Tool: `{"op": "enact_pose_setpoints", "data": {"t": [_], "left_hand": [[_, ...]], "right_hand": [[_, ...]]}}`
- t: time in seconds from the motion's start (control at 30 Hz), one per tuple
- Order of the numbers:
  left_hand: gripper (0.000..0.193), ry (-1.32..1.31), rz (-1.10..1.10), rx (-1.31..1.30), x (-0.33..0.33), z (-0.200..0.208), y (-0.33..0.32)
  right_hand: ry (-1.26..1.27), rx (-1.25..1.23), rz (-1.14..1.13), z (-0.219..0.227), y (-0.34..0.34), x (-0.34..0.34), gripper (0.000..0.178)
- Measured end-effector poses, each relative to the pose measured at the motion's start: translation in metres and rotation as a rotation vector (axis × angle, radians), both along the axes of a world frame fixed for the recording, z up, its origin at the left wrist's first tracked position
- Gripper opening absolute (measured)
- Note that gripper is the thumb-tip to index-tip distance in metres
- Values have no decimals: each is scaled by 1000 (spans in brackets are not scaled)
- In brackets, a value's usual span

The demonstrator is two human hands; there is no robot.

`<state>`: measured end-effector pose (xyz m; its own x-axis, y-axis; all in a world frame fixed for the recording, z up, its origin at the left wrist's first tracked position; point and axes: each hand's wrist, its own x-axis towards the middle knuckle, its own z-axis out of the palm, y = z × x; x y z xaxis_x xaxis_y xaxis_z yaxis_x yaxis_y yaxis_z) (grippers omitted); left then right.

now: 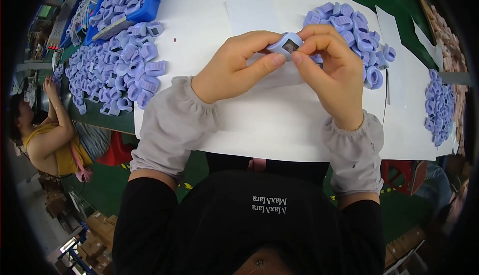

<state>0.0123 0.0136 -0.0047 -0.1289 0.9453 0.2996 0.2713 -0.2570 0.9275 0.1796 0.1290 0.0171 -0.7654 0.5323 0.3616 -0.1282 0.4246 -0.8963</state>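
Between both hands, above the white sheet, is a small lavender ring-shaped device (pixel 288 44) with a dark rectangular window facing up. My left hand (pixel 239 65) pinches its left side between thumb and fingers. At its right side, my right hand (pixel 332 60) grips with thumb and index finger, the other fingers curled. Just behind my right hand lies a pile of similar lavender devices (pixel 349 23). A larger heap of them (pixel 117 70) spreads over the table to the left of my left hand.
White paper (pixel 269 130) covers the table. A blue bin (pixel 154 0) full of lavender devices stands at the far left. Another lavender pile (pixel 439 108) lies at the far right. A person in yellow (pixel 62 150) sits on the left by a red stool (pixel 116 150).
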Motion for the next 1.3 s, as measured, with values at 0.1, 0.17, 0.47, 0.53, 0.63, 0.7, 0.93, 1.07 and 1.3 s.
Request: {"op": "enact_pose_setpoints", "data": {"t": [0.1, 0.17, 0.47, 0.53, 0.63, 0.7, 0.93, 1.07, 1.3], "left_hand": [[30, 16, 10, 14, 0, -2, 1], [29, 13, 3, 10, 0, 0, 1], [29, 40, 5, 18, 0, 0, 0], [29, 49, 4, 22, 1, -1, 1], [30, 18, 8, 3, 1, -2, 1], [30, 17, 13, 10, 1, -4, 1], [30, 38, 7, -2, 1, 2, 0], [31, 80, -3, -1, 0, 3, 2], [33, 102, -56, 87, -5, 2, 0]], "right_hand": [[14, -19, -1, -1, 0, 1, 9], [24, -34, -6, -1, 0, 0, 9], [52, -44, 5, -2, -1, -1, 9], [43, -54, 3, -2, -1, 0, 9], [51, -43, -4, -3, -1, -1, 9], [50, -49, -3, -3, -2, -1, 9], [58, -48, -8, -1, -2, -2, 9], [57, 8, -38, -2, -3, -2, 10], [-5, -128, -5, 6, -2, -3, 28]]}}
